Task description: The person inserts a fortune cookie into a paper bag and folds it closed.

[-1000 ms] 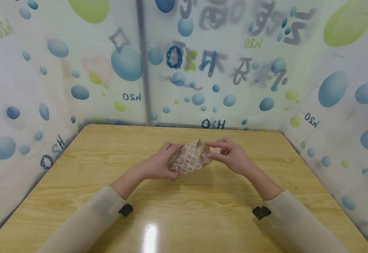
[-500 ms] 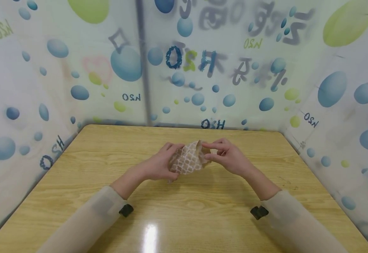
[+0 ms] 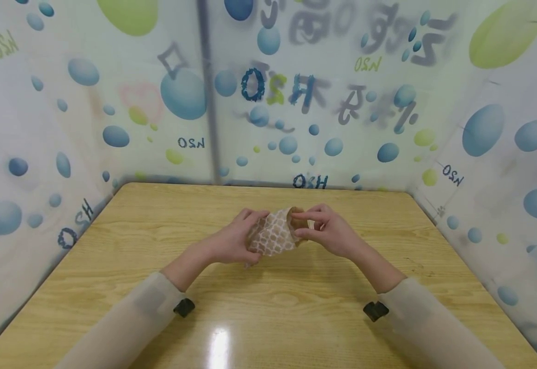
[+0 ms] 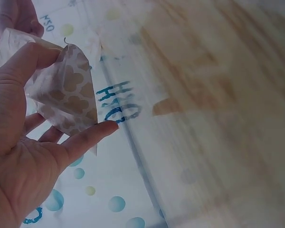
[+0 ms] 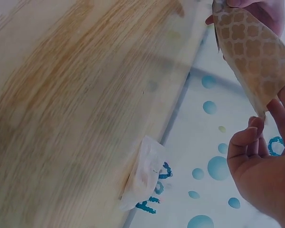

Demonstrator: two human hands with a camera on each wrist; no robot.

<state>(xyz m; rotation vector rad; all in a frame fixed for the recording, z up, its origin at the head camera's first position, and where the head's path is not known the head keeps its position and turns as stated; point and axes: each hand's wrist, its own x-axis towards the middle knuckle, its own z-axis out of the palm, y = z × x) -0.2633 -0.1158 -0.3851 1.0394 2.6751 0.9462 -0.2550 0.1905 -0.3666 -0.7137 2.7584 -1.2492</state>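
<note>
The left hand (image 3: 233, 238) is clamped on the left end of the paper bag (image 3: 275, 234), near the centre of the head view. The right hand (image 3: 332, 231) has finger and thumb at its open right end; whether they pinch, I cannot tell. The bag's inside is hidden. Below is the table (image 3: 277, 307).

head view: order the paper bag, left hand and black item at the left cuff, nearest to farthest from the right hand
1. Paper bag: its open end is at the right hand.
2. Left hand: gripping the bag's left end.
3. Black item: lower left, at the left cuff.
</note>
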